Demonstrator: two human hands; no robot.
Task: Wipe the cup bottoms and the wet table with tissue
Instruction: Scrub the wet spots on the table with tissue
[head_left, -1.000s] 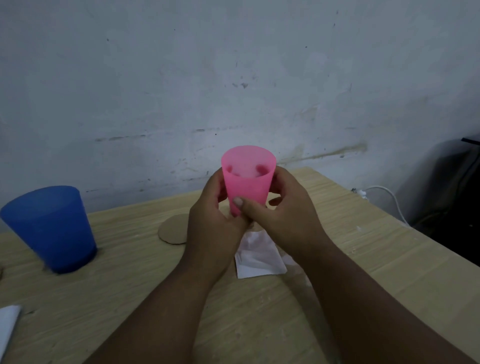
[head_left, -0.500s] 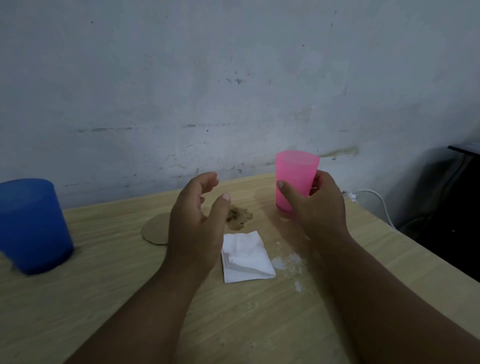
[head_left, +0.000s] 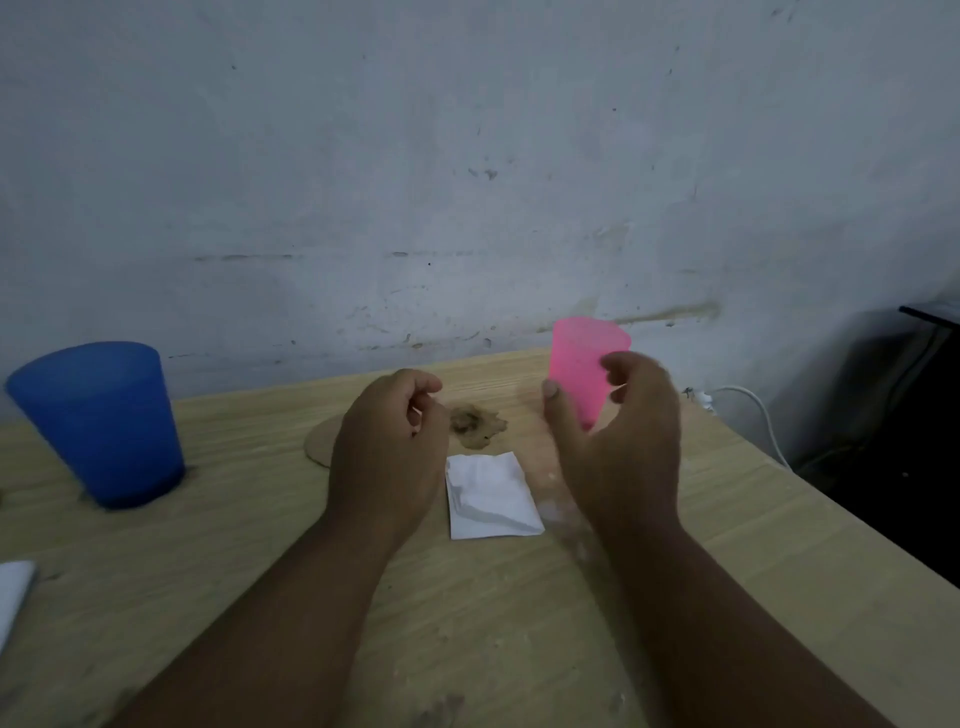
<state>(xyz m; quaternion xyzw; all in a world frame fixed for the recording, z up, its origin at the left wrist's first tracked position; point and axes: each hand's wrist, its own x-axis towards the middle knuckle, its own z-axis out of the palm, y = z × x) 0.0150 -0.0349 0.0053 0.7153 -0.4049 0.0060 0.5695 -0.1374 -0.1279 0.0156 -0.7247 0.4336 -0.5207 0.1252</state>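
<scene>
Two cups stand mouth up on the wooden table (head_left: 519, 649), and a person's two bare arms reach in from the near edge. Take the white tissue (head_left: 491, 493) as the middle of a clock: it lies flat and folded on the wood, between the two hands, and neither hand touches it. The blue cup (head_left: 98, 423) is far out at 9 o'clock, well apart from both hands. The pink cup (head_left: 587, 364) is at 1 o'clock, near the back edge by the grey wall (head_left: 467, 182). The right hand (head_left: 618, 441) is right in front of the pink cup, with its thumb by the cup's left side and its fingers curved by the right side; the hand is blurry, so I cannot tell if it grips the cup or is just off it. The left hand (head_left: 389, 447) hangs over the table at 9 o'clock, just beside the tissue, with its fingers loosely curled in and nothing in them. At 12 o'clock, just past the tissue, there is a brown wet-looking spot (head_left: 475, 423) on the wood. A round cardboard mat (head_left: 322, 441) lies at 10 o'clock, partly hidden behind the left hand. Some white crumbs (head_left: 553, 506) sit at 3 o'clock, beside the tissue.
</scene>
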